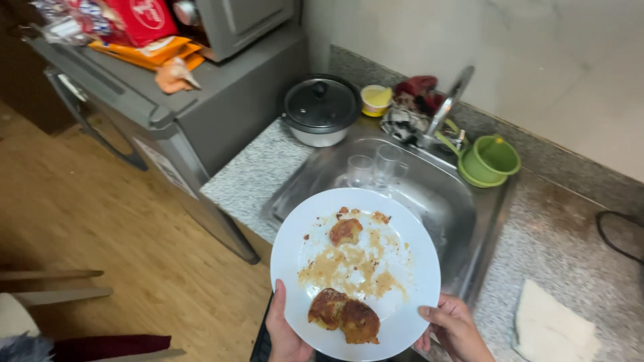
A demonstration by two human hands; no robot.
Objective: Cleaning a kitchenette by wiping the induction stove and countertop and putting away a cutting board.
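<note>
Small grey fridge (201, 114), far left, cluttered on top. Lidded cooker pot (320, 109) on the counter beside it. Left hand (285, 332): thumb hooked over the near rim of a white plate (322, 228), fingers under it, grasping. Plate held level over the front edge of the steel sink (463, 201); round, no long axis. Food mostly eaten: three fried pieces (343, 314) and sauce smears left, unwashed. Two glasses (376, 167) in the basin. Right hand (456, 328): gripping the plate's right rim. Green pot (490, 161) beyond.
</note>
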